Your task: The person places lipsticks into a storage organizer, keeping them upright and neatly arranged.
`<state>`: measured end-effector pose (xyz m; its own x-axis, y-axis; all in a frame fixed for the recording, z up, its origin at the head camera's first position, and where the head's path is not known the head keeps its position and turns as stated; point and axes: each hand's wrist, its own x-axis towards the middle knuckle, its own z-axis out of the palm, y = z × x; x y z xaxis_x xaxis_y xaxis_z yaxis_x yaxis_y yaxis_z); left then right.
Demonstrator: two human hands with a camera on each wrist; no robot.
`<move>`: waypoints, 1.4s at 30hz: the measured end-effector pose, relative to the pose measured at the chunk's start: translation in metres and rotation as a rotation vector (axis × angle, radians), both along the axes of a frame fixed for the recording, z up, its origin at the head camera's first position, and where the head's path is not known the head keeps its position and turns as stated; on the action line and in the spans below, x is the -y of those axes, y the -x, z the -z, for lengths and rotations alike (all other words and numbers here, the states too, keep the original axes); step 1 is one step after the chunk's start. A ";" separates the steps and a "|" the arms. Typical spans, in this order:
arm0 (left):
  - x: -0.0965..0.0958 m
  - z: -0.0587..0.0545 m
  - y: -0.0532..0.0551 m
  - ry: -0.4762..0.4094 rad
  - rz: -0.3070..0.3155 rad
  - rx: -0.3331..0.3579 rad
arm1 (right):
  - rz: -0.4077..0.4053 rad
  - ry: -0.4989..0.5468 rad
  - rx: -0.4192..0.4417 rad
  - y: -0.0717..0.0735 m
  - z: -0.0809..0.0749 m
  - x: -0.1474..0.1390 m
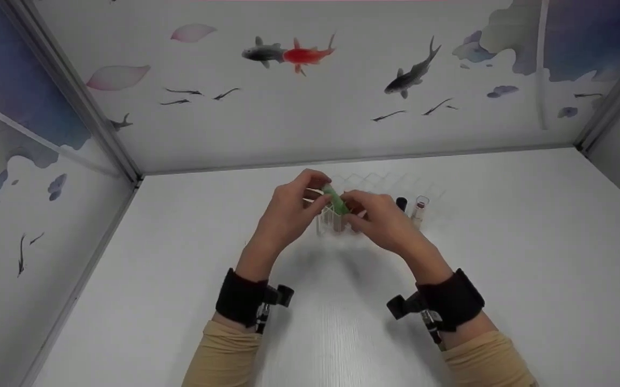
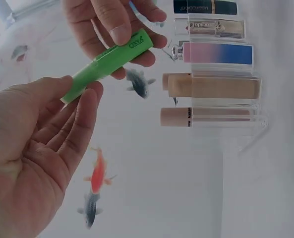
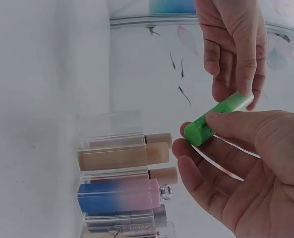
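Both hands hold a green lip balm tube (image 2: 107,64) above the clear lipstick organizer (image 1: 321,226). The left hand (image 1: 288,207) pinches its paler end between thumb and fingers. At the darker end, with printed letters on its side, the right hand (image 1: 385,223) grips the tube with thumb and fingertips. The tube slants, its right-hand end lower in the head view. Just below the hands, the organizer holds a pink and blue lipstick (image 2: 218,53), a beige tube (image 2: 221,87) and a slim lip gloss (image 2: 176,117).
A dark-capped lipstick (image 1: 401,203) and a clear-capped tube (image 1: 418,209) stand in the organizer beside the right hand. White panels (image 1: 342,123) printed with fish close off the back and left of the white table (image 1: 181,258).
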<state>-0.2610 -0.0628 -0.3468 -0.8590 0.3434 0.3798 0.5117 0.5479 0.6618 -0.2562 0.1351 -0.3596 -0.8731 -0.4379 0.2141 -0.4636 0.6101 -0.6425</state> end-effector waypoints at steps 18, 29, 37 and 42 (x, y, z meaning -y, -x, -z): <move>-0.032 -0.008 -0.015 -0.017 -0.054 -0.222 | 0.063 0.132 -0.250 -0.009 -0.019 -0.010; -0.078 -0.016 -0.023 0.033 -0.046 -0.211 | 0.254 0.124 -0.385 -0.008 -0.026 -0.039; -0.104 -0.011 -0.012 0.044 -0.028 -0.138 | 0.338 0.124 -0.428 0.001 -0.021 -0.057; -0.114 -0.001 -0.003 0.073 -0.015 -0.120 | 0.389 0.148 -0.416 0.007 -0.014 -0.063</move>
